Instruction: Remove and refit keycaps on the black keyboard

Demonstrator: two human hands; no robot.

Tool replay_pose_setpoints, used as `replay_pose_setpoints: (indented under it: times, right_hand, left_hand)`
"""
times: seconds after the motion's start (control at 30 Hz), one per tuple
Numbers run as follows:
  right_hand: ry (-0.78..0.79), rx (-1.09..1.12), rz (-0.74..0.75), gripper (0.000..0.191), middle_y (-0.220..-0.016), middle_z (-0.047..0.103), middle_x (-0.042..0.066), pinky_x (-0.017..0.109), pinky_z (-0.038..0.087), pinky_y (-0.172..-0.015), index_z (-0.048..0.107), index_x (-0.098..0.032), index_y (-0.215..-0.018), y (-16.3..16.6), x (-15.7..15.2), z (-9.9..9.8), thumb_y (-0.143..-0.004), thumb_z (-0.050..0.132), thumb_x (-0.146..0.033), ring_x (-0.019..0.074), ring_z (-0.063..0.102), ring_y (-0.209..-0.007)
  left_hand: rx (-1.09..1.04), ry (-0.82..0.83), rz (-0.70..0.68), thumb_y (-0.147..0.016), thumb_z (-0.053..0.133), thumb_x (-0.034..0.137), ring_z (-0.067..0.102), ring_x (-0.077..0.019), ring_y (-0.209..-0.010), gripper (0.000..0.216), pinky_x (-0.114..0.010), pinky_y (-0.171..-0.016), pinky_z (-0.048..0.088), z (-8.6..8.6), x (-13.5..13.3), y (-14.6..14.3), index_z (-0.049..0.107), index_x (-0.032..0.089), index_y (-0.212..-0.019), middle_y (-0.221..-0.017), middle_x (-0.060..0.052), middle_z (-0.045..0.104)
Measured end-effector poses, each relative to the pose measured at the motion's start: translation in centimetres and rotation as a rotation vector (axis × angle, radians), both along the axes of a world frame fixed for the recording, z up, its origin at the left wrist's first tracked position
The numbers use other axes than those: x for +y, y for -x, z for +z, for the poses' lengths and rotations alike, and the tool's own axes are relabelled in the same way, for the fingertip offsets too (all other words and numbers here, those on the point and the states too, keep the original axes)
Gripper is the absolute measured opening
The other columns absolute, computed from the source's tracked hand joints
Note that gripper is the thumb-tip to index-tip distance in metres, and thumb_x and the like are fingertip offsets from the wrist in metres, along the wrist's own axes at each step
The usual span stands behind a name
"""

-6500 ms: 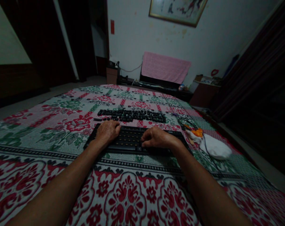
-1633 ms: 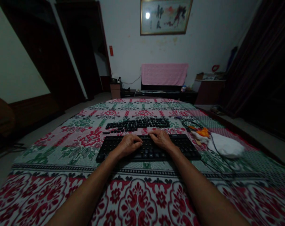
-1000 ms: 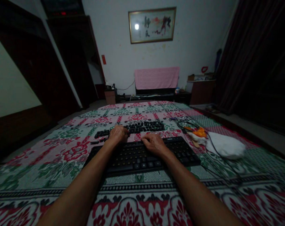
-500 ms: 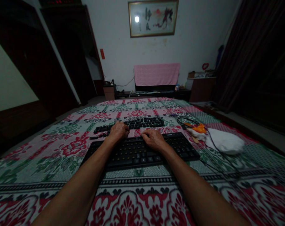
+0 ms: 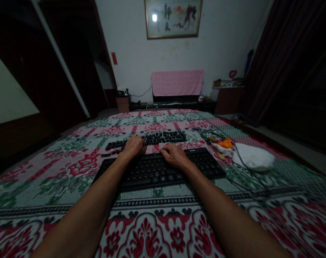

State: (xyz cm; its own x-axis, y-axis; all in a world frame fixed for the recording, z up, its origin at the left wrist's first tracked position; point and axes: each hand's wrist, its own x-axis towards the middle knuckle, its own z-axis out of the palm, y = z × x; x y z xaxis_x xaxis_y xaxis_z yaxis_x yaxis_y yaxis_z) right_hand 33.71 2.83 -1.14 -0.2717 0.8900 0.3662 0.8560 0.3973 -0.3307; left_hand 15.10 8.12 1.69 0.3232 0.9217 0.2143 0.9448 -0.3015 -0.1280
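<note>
A black computer keyboard [image 5: 146, 182] lies across the patterned cloth in front of me. Many of its key positions show small pale dots where keycaps are off, while keycaps remain along the lower edge and right side. Behind it, loose black keycaps [image 5: 165, 137] are laid out in rows. My left hand [image 5: 135, 146] is beyond the keyboard's far edge, beside the left part of those rows. Its fingers are curled down, and their tips are hidden. Over the keyboard's upper middle rests my right hand [image 5: 174, 155], thumb slightly apart from loosely bent fingers, with nothing visible in it.
To the right lie a white bag [image 5: 254, 157], an orange item [image 5: 225, 143] and a dark cable [image 5: 242, 161]. The red, green and white cloth [image 5: 79, 166] covers the surface. A pink cloth [image 5: 177, 82] hangs over a screen by the far wall.
The whole view has shifted slightly, so everything sits a little higher and further left. Both hands keep nearly the same place relative to the keyboard.
</note>
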Motion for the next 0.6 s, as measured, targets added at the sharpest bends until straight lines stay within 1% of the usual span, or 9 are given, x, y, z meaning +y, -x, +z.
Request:
replay_pose_setpoints:
  times: [0.07, 0.13, 0.2, 0.3, 0.43, 0.6]
  right_hand:
    - [-0.006, 0.007, 0.004, 0.03, -0.085, 0.067, 0.004, 0.022, 0.035, -0.066, 0.066, -0.02, -0.081, 0.0, 0.0, 0.0, -0.084, 0.038, -0.031, 0.0152, 0.057, -0.079]
    - [-0.007, 0.01, 0.005, 0.031, -0.085, 0.067, 0.004, 0.022, 0.035, -0.065, 0.066, -0.02, -0.081, 0.0, 0.0, -0.1, -0.084, 0.037, -0.031, 0.0147, 0.057, -0.078]
    - [-0.008, 0.013, 0.004, 0.031, -0.084, 0.067, 0.004, 0.022, 0.034, -0.064, 0.066, -0.02, -0.081, -0.1, 0.0, -0.1, -0.084, 0.037, -0.031, 0.0145, 0.057, -0.077]
    - [-0.013, 0.022, 0.017, 0.03, -0.083, 0.066, 0.003, 0.021, 0.034, -0.064, 0.065, -0.02, -0.081, -0.1, -0.1, 0.0, -0.083, 0.038, -0.03, 0.0142, 0.056, -0.076]
    - [-0.019, 0.029, 0.028, 0.029, -0.08, 0.066, 0.003, 0.021, 0.033, -0.063, 0.065, -0.02, -0.08, -0.1, -0.2, 0.2, -0.083, 0.038, -0.03, 0.0135, 0.056, -0.074]
    - [-0.016, 0.039, 0.029, 0.028, -0.081, 0.066, 0.002, 0.02, 0.034, -0.063, 0.065, -0.021, -0.081, -0.2, -0.1, 0.1, -0.082, 0.038, -0.029, 0.0131, 0.056, -0.076]
  left_hand:
    - [-0.036, 0.04, -0.012, -0.069, 0.048, 0.034, 0.054, -0.021, -0.089, 0.027, -0.026, -0.07, 0.041, 0.7, -0.4, 0.1, 0.068, 0.021, -0.082, -0.089, -0.006, 0.065]
    - [-0.087, 0.13, -0.064, -0.069, 0.048, 0.034, 0.056, -0.0179, -0.082, 0.027, -0.023, -0.065, 0.041, 1.5, -1.0, 0.3, 0.068, 0.023, -0.085, -0.085, -0.003, 0.066]
    - [-0.149, 0.208, -0.132, -0.07, 0.048, 0.034, 0.058, -0.0153, -0.076, 0.028, -0.022, -0.063, 0.04, 2.2, -2.0, 0.6, 0.068, 0.023, -0.086, -0.082, -0.001, 0.067]
    - [-0.244, 0.262, -0.197, -0.071, 0.049, 0.035, 0.058, -0.0138, -0.072, 0.028, -0.021, -0.062, 0.04, 2.8, -3.9, 1.2, 0.067, 0.02, -0.086, -0.079, 0.0, 0.067]
    - [-0.361, 0.354, -0.262, -0.068, 0.053, 0.038, 0.058, -0.0132, -0.071, 0.028, -0.021, -0.061, 0.04, 2.5, -6.2, 1.9, 0.066, 0.02, -0.085, -0.078, 0.001, 0.066]
    - [-0.482, 0.478, -0.346, -0.066, 0.057, 0.037, 0.058, -0.0127, -0.071, 0.026, -0.02, -0.061, 0.041, 1.6, -7.6, 2.2, 0.065, 0.018, -0.082, -0.077, 0.001, 0.064]
